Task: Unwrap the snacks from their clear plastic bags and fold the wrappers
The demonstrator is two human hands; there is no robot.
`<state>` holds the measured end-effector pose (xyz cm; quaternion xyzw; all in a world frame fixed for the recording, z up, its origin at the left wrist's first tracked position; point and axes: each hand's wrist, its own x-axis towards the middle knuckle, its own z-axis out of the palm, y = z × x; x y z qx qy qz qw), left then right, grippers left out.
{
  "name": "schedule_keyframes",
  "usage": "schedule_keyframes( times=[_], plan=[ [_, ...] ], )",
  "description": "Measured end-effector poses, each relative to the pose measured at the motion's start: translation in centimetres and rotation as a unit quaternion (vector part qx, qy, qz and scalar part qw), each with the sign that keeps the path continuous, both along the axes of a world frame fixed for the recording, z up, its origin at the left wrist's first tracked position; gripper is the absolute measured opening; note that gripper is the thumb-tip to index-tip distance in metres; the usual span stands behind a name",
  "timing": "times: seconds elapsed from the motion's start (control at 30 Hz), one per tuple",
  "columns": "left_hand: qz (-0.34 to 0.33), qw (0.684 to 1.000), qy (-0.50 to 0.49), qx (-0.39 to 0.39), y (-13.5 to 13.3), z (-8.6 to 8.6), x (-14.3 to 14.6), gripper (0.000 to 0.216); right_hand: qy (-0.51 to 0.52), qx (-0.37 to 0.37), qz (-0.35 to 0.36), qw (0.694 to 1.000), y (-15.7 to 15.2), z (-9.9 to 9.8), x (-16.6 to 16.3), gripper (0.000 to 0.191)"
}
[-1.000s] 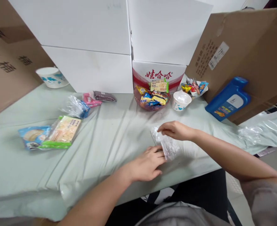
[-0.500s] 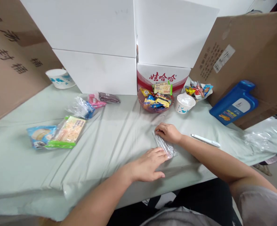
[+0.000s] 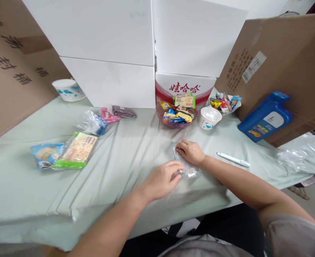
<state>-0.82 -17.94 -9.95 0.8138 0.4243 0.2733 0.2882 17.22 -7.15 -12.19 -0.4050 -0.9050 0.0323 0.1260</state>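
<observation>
A crumpled clear plastic bag [image 3: 192, 171] lies on the cloth-covered table in front of me. My right hand [image 3: 191, 151] has its fingers curled onto the bag's far end, pressing it down and gripping it. At the bag's near left edge, my left hand [image 3: 164, 180] is closed in a pinch, thumb and fingers meeting at the plastic. Motion slightly blurs the left hand. To the right of my right wrist lies a white, slim pen-like cutter [image 3: 232, 159].
Behind my hands stand a bowl of wrapped snacks [image 3: 168, 121] and a paper cup [image 3: 210, 121]. A blue bottle [image 3: 267, 116] leans at right. Packaged crackers [image 3: 77, 150] and a blue snack packet [image 3: 45, 157] lie at left. White boxes [image 3: 120, 82] wall off the back.
My left hand has drawn back from lying flat over the bag, shifting slightly left, and its fingers have closed on the bag's edge. The right hand stays in place.
</observation>
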Motion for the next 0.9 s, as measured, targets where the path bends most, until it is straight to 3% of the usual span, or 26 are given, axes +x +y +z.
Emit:
schedule_keyframes(
  times=[0.07,0.17,0.23,0.4,0.53,0.6,0.67,0.7,0.9],
  plan=[
    [0.062,0.995,-0.009,0.077,0.5,-0.4,-0.1,0.036,-0.004,0.003,0.001,1.0,-0.1,-0.1,-0.1,0.024],
    [0.031,0.985,0.053,0.163,1.3,-1.2,-0.2,0.042,-0.01,0.007,0.003,1.0,-0.1,-0.2,-0.2,0.024],
    [-0.004,0.979,0.115,0.167,1.7,-1.7,-0.1,0.041,-0.013,0.007,0.005,1.0,0.2,-0.1,-0.1,0.024],
    [0.009,0.975,0.183,0.124,1.9,-2.1,-0.2,0.039,0.053,0.073,0.025,0.996,0.0,1.8,1.5,0.023],
    [0.009,0.975,0.173,0.142,1.9,-2.3,-0.3,0.04,0.1,0.063,0.111,0.987,-4.1,2.2,3.7,0.033],
    [0.014,0.973,0.166,0.158,1.9,-2.6,-0.3,0.039,0.031,0.029,0.181,0.983,-7.1,1.3,4.8,0.054],
    [0.016,0.971,0.164,0.173,1.9,-2.9,-0.4,0.039,-0.031,0.021,0.193,0.981,-9.9,0.2,5.6,0.078],
    [0.016,0.97,0.166,0.179,1.9,-3.0,-0.4,0.038,-0.052,0.019,0.184,0.981,-11.1,-0.2,6.0,0.079],
    [0.018,0.966,0.141,0.218,1.8,-3.0,-0.1,0.037,-0.005,0.043,0.114,0.993,-12.9,-0.4,6.7,0.05]
  ],
)
